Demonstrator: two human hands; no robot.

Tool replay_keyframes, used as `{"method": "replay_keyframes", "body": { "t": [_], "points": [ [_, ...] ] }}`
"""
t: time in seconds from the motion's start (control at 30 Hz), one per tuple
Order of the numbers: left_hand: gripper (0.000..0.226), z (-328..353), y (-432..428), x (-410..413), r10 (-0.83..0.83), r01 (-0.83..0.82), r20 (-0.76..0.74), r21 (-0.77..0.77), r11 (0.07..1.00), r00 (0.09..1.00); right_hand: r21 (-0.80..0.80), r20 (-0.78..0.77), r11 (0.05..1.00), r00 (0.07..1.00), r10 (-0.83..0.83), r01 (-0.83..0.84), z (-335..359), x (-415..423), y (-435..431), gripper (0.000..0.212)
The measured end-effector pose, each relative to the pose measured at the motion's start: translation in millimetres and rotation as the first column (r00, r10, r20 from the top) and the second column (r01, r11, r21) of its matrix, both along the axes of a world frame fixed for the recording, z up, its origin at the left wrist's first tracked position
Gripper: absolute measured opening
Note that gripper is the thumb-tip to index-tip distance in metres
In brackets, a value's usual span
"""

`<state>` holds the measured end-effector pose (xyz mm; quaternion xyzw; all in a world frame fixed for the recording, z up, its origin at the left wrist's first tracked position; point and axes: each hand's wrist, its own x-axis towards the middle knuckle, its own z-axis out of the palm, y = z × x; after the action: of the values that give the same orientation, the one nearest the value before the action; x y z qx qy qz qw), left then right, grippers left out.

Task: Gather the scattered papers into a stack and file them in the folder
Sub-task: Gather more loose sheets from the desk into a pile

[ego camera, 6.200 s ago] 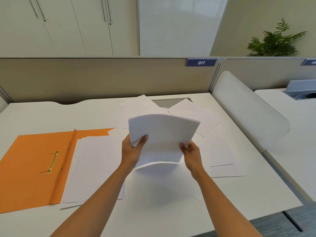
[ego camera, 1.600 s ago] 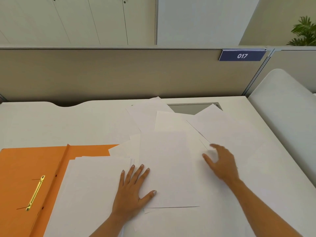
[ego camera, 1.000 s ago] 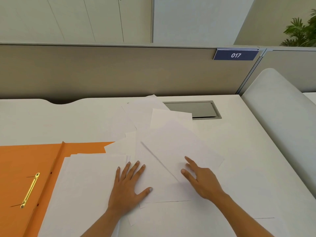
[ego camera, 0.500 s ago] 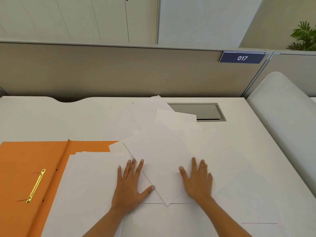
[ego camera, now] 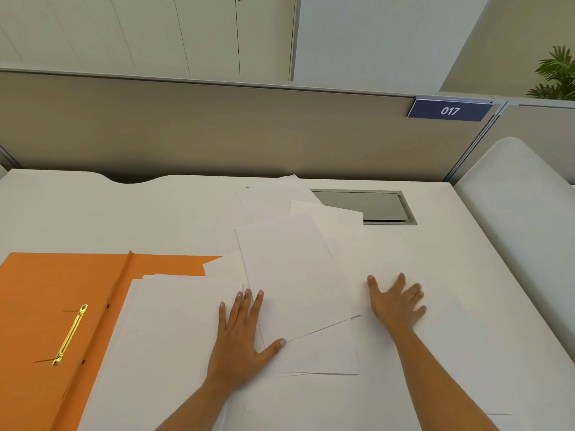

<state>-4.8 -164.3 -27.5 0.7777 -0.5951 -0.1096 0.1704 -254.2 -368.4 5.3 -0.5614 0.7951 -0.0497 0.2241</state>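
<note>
As the sheets lie now, progress: about midway, I judge. A pile of papers (ego camera: 168,331) rests on the right leaf of the open orange folder (ego camera: 46,290), just left of the left hand (ego camera: 239,337), but nothing is bound.
Left hand: flat, fingers straight and spread, pressing where the pile meets the loose sheets (ego camera: 289,275); it grasps nothing.
Right hand (ego camera: 395,303): flat too, fingers splayed, palm down just right of the loose sheets. White on white, so I cannot tell whether paper lies under it.
Loose sheets: several, fanned and overlapping between the two hands and beyond the fingertips, the farthest sheet (ego camera: 270,197) reaching the cable hatch (ego camera: 373,206).
Left to do: square these sheets, join them to the pile, secure all under the brass fastener (ego camera: 70,334), which lies well left of the left hand, and close the cover.
Writing: a blue plate (ego camera: 449,111) on the partition (ego camera: 217,129), far beyond the right hand, reads "017". The papers look blank, and no brand shows.
</note>
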Motion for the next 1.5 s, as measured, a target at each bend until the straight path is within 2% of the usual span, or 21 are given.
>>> {"method": "replay_keyframes", "body": {
  "t": [0.13, 0.27, 0.33, 0.4, 0.47, 0.5, 0.57, 0.63, 0.77, 0.97, 1.07, 1.1, 1.17, 1.23, 1.3, 1.37, 1.5],
  "points": [
    [0.094, 1, 0, 0, -0.003, 0.003, 0.012, -0.002, 1.000, 1.000, -0.171, 0.093, 0.953, 0.959, 0.268, -0.250, -2, 18, 8, 0.089],
    [0.097, 4, 1, 0, -0.012, 0.012, -0.019, -0.009, 1.000, 1.000, -0.237, 0.332, 0.849, 0.782, 0.527, -0.472, -3, 30, 17, 0.082],
    [0.097, 4, 1, 1, -0.014, 0.014, -0.026, -0.016, 1.000, 1.000, -0.209, 0.450, 0.833, 0.706, 0.547, -0.512, -1, 32, 19, 0.078],
    [0.096, 4, 2, 2, -0.005, 0.004, -0.029, -0.027, 1.000, 1.000, -0.268, 0.433, 0.858, 0.741, 0.513, -0.437, 0, 32, 20, 0.072],
    [0.096, 4, 1, 2, 0.019, -0.020, -0.022, -0.024, 1.000, 1.000, -0.353, 0.223, 0.881, 0.887, 0.405, -0.314, -2, 31, 24, 0.070],
    [0.096, 4, 1, 1, 0.030, -0.031, -0.019, -0.024, 0.999, 0.999, -0.328, 0.123, 0.905, 0.938, 0.323, -0.269, -3, 31, 28, 0.072],
    [0.097, 3, 2, 1, 0.040, -0.040, -0.022, -0.029, 0.999, 0.999, -0.184, 0.033, 0.955, 0.969, 0.244, -0.234, -6, 31, 37, 0.081],
    [0.097, 3, 2, 2, 0.033, -0.034, -0.029, -0.033, 0.999, 0.999, -0.107, 0.013, 0.954, 0.959, 0.282, -0.280, -11, 34, 43, 0.090],
    [0.097, 1, 2, 3, 0.012, -0.015, -0.056, -0.056, 0.998, 0.998, -0.115, 0.054, 0.919, 0.921, 0.386, -0.378, -6, 44, 49, 0.097],
    [0.097, 2, 2, 3, -0.002, -0.003, -0.075, -0.062, 0.998, 0.997, -0.127, 0.330, 0.843, 0.779, 0.533, -0.523, 1, 58, 57, 0.095],
    [0.097, 3, 2, 2, 0.000, -0.005, -0.075, -0.063, 0.998, 0.997, -0.129, 0.443, 0.885, 0.772, 0.456, -0.448, 8, 60, 52, 0.091],
    [0.098, 3, 2, 2, 0.003, -0.008, -0.075, -0.064, 0.998, 0.997, -0.165, 0.411, 0.912, 0.814, 0.410, -0.376, 9, 60, 49, 0.089],
    [0.098, 2, 2, 2, 0.007, -0.013, -0.083, -0.071, 0.997, 0.997, -0.212, 0.223, 0.956, 0.942, 0.251, -0.204, 10, 60, 45, 0.092],
    [0.098, 1, 2, 2, 0.007, -0.015, -0.094, -0.081, 0.997, 0.996, -0.088, 0.156, 0.996, 0.987, 0.026, -0.012, 15, 61, 40, 0.108],
    [0.099, 0, 1, 2, 0.007, -0.016, -0.094, -0.087, 0.996, 0.996, 0.051, 0.190, 0.994, 0.976, -0.106, 0.098, 21, 65, 35, 0.121],
    [0.099, -1, 1, 3, 0.011, -0.018, -0.085, -0.081, 0.997, 0.996, 0.107, 0.251, 0.982, 0.951, -0.179, 0.157, 26, 70, 28, 0.127],
    [0.098, -2, 0, 3, 0.014, -0.019, -0.071, -0.073, 0.997, 0.997, 0.182, 0.395, 0.941, 0.855, -0.335, 0.285, 34, 80, 15, 0.122]
  ]
}}
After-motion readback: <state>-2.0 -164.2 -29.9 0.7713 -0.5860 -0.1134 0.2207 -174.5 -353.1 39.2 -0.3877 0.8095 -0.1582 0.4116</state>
